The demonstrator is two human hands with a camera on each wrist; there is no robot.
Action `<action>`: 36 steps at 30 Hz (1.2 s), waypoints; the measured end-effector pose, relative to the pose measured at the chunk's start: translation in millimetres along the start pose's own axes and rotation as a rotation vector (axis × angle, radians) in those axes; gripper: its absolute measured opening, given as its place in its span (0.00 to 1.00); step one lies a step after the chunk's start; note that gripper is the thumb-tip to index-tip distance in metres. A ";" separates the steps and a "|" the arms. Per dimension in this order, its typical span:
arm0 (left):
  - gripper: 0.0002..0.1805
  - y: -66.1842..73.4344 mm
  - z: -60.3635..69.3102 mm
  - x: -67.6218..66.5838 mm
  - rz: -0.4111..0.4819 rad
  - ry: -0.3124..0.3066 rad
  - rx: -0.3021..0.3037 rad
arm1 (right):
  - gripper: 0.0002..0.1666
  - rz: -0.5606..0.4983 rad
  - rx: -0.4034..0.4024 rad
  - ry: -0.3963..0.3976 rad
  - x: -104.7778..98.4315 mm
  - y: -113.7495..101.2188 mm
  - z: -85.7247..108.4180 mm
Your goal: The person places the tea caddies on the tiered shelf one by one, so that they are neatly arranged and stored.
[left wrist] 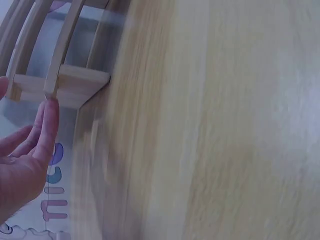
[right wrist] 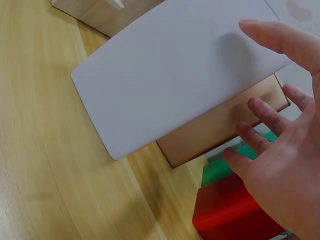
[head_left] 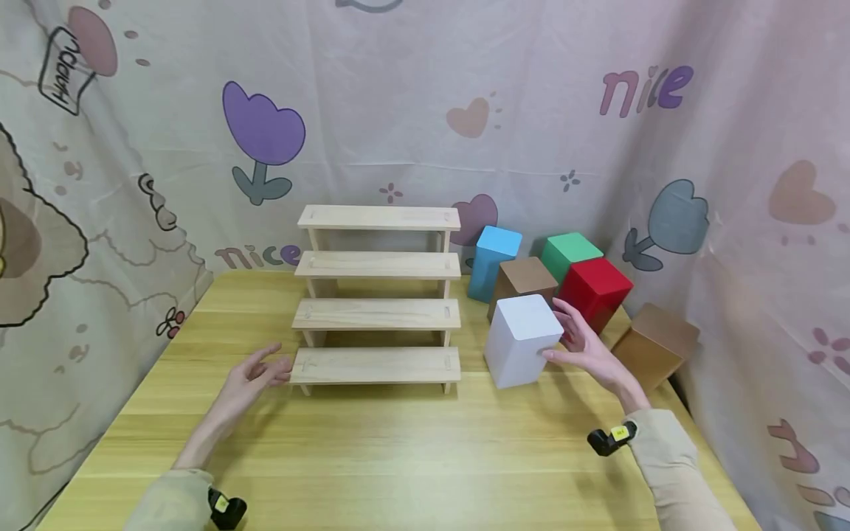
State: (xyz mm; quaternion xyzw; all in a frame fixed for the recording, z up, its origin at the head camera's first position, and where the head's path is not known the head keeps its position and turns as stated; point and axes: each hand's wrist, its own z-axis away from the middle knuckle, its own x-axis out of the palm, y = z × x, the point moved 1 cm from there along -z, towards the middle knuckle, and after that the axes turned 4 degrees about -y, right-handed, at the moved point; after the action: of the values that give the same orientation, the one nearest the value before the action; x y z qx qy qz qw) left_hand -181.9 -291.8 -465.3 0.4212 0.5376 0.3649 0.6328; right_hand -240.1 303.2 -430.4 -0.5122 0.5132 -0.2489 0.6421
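my left hand [head_left: 249, 382], fingers relaxed, touches the wooden rack [head_left: 376, 365]; my right hand [head_left: 587, 352], fingers loosely spread, hovers just beside the white box [head_left: 519, 346].

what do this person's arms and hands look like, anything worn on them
The left hand and right hand wear no gloves. The left sleeve and right sleeve are plain light beige, reaching about the wrists. A small black device sits at each wrist, left and right, each with a yellow patch; no cable shows on either.
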 end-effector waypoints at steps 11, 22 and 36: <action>0.36 -8.0 -5.4 0.7 0.189 -0.156 -0.059 | 0.55 -0.076 -0.003 -0.022 4.1 10.9 -4.7; 0.38 -10.7 -11.9 6.4 0.266 -0.132 -0.115 | 0.55 -0.082 0.005 -0.059 7.7 12.4 -13.5; 0.38 -7.8 -14.6 6.6 0.400 -0.140 -0.165 | 0.56 -0.087 0.051 -0.115 6.6 17.5 -17.9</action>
State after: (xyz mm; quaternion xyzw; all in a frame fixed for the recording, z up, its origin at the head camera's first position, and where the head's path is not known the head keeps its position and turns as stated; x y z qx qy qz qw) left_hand -195.2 -286.6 -476.0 0.4905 0.3666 0.4957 0.6159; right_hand -257.8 296.6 -448.1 -0.5309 0.4462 -0.2595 0.6721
